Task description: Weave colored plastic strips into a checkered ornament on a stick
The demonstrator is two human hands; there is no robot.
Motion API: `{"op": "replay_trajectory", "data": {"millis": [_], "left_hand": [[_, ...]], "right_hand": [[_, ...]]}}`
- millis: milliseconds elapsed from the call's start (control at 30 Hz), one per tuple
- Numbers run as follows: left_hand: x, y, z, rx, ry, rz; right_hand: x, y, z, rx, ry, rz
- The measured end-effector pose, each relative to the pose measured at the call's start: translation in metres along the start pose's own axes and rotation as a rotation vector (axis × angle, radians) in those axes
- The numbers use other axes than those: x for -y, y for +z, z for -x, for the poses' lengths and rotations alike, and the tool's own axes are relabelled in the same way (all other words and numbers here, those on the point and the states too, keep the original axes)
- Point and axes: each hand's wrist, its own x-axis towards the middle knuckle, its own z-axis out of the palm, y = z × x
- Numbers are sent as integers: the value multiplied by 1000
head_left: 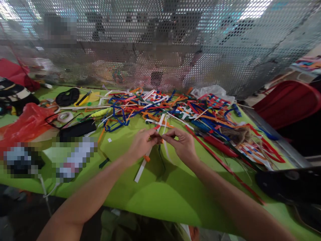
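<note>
My left hand (142, 142) and my right hand (181, 143) meet over the middle of the green table (150, 204). Both are closed, fingertips nearly touching, pinching narrow coloured strips. A white strip (140, 172) runs down and left from beneath my left hand, with an orange strip (146, 158) folded round it. Above the fingers, the strip's white upper end (162, 118) sticks out beside a red piece. A thin dark strip (161, 155) hangs below the fingertips. Which strip each hand pinches is partly hidden by the fingers.
Beyond my hands lies a tangled heap of coloured strips (122, 115) with woven pieces (184, 112). At left are a red plastic bag (35, 120), a tape roll (65, 116), a black case (77, 130) and a yellow cutter (83, 99). A perforated metal screen (140, 60) stands behind.
</note>
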Motion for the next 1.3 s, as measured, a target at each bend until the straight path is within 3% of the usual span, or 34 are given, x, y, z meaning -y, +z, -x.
{"op": "replay_trajectory", "data": {"millis": [200,300,567,833,967,1033,1167,1300], "left_hand": [[4,-20,-7,55,22,-92],[8,-22,-7,56,40,-73],[6,-20,-7,60,49,46],[6,-24,-7,47,59,-100],[2,-22,-5,57,30,103],[-1,-23,-4,42,-3,222],[-3,-24,-5,-33,-32,271],[2,-25,-7,-63,-54,269]], "right_hand": [[-3,-17,-17,-147,86,-123],[-6,-21,-25,-154,101,-212],[-3,-7,-41,-72,135,-353],[-11,-3,-35,-117,105,-280],[-16,-1,-35,-160,150,-299],[-19,1,-35,-133,203,-321],[-28,5,-33,56,298,-283],[-28,7,-30,155,58,-74]]}}
